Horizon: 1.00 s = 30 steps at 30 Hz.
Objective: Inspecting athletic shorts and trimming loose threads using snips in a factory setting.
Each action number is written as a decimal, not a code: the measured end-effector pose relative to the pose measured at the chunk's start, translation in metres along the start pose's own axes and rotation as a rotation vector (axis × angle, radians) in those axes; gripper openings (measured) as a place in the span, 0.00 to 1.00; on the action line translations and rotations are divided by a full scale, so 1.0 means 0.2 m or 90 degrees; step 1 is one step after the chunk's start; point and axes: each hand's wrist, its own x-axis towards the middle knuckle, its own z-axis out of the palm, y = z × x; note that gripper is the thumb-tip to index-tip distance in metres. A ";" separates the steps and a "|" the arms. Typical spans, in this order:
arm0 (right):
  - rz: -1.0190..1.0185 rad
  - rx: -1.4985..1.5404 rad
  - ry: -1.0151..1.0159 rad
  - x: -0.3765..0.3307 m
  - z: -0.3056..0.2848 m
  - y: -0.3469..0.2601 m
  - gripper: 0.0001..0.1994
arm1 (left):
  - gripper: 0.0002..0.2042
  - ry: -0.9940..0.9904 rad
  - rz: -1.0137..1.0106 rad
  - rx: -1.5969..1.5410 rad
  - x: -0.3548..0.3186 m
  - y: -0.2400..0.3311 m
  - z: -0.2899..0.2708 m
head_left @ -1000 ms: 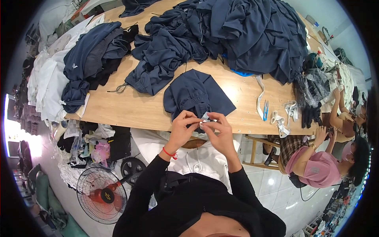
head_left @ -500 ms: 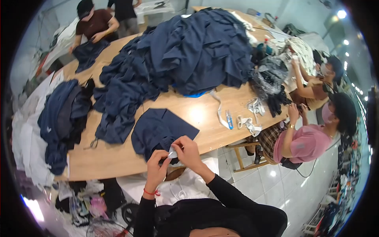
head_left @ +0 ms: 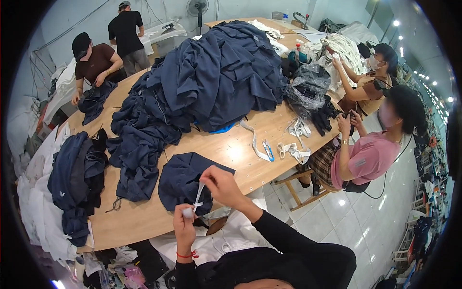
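Note:
My left hand point(head_left: 184, 232) is closed around a small, pale, rounded bundle point(head_left: 187, 213) near the table's front edge. From it a thin white strip point(head_left: 198, 196) runs up to my right hand point(head_left: 222, 187), whose fingers pinch the upper end. The exact kind of the bundle and strip is too small to make out. Just beyond both hands a dark navy garment point(head_left: 180, 176) lies on the wooden table point(head_left: 130, 219), partly hidden by my right hand and the strip.
A large heap of navy garments point(head_left: 216, 72) covers the table's middle. Small blue-handled scissors point(head_left: 268, 151) and white straps point(head_left: 294, 153) lie to the right. Folded dark garments point(head_left: 72, 178) sit at left. Co-workers sit at right point(head_left: 368, 159) and stand at far left point(head_left: 98, 62).
My hands have moved apart, the right rising and the left dropping, and the white strip now stretches between them. The whole view has tilted up, showing more of the far wall.

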 end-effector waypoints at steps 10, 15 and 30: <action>-0.260 -0.052 -0.090 -0.12 0.12 -0.21 0.16 | 0.11 0.042 -0.010 0.019 0.09 -0.05 0.06; -0.126 -0.030 -0.067 -0.21 0.18 -0.16 0.24 | 0.19 0.132 -0.061 -0.171 0.08 0.03 -0.02; 0.172 0.500 -0.180 -0.26 0.29 -0.01 0.10 | 0.27 0.195 -0.253 -0.482 0.14 0.05 -0.18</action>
